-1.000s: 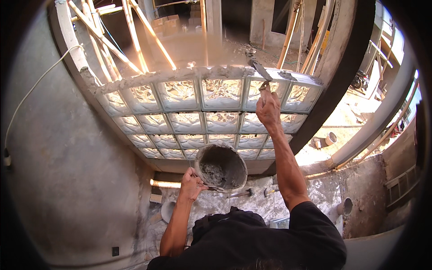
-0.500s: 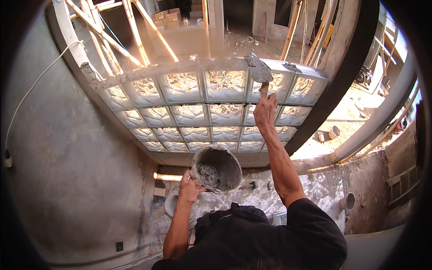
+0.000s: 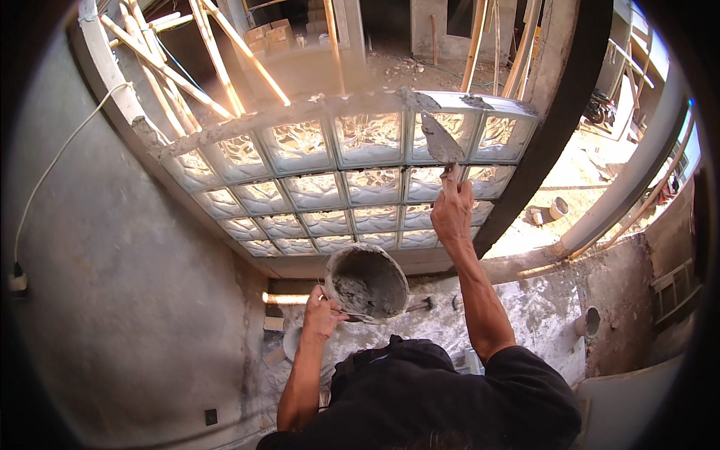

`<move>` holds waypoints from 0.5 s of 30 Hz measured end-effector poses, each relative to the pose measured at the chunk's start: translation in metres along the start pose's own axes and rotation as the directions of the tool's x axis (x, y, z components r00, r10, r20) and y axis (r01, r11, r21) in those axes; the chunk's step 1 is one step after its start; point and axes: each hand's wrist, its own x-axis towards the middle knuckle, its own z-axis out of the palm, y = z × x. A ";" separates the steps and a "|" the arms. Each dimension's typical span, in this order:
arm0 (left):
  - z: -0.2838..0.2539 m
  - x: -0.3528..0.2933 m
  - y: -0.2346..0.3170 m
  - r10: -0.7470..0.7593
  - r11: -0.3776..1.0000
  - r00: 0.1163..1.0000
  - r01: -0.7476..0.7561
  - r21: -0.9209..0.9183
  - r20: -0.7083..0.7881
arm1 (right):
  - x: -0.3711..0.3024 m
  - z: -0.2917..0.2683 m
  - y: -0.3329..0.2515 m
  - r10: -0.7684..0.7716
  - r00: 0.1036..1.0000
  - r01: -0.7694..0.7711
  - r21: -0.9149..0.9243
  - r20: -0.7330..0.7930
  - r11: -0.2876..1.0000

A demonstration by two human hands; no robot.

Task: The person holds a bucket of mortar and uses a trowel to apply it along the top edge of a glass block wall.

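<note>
My right hand (image 3: 452,214) grips the handle of a trowel (image 3: 441,139), its mortar-smeared blade pointing up and away in front of the glass block wall (image 3: 306,191). In my left hand (image 3: 321,313) is the rim or wire handle of a bucket (image 3: 406,279), tilted so its mouth shows. Grey mortar (image 3: 360,295) lies inside it. Along the wall's top edge runs a band of mortar (image 3: 300,109), rough at the left. A fresh lump (image 3: 417,98) sits just beyond the blade tip. Whether the blade touches the glass I cannot tell.
A grey plastered wall (image 3: 142,247) with a hanging cable (image 3: 56,157) stands at left. Bamboo poles (image 3: 217,56) lean beyond the blocks. A dark column edge (image 3: 551,120) rises at right. On the floor are a hammer (image 3: 424,304) and a pipe-like container (image 3: 589,322).
My right hand has drawn the trowel back and down from the wall's top edge, and a mortar lump now shows there. My left hand still holds the bucket.
</note>
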 end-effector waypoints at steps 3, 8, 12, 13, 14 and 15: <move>0.001 -0.004 0.003 0.010 0.998 1.000 -0.010 -0.069 0.010 | -0.028 -0.028 -0.008 -0.007 1.000 0.005 0.102 0.020 0.995; 0.013 -0.016 0.020 0.084 0.995 0.996 -0.084 0.050 0.009 | -0.080 -0.055 0.006 0.060 0.985 -0.100 0.247 0.163 0.964; 0.010 -0.014 0.023 0.199 0.977 0.978 -0.204 0.068 0.068 | -0.119 -0.061 0.015 -0.045 0.906 -0.063 0.239 0.422 0.969; 0.007 -0.015 0.021 0.227 0.971 0.972 -0.231 0.058 0.066 | -0.124 -0.064 0.010 -0.104 0.862 -0.004 0.213 0.496 0.977; 0.011 -0.018 0.022 0.240 0.966 0.967 -0.246 0.077 0.080 | -0.130 -0.064 0.009 -0.127 0.812 0.033 0.172 0.569 0.985; 0.014 -0.020 0.026 0.265 0.957 0.959 -0.274 0.097 0.099 | -0.131 -0.063 0.001 -0.096 0.725 0.032 0.106 0.682 0.994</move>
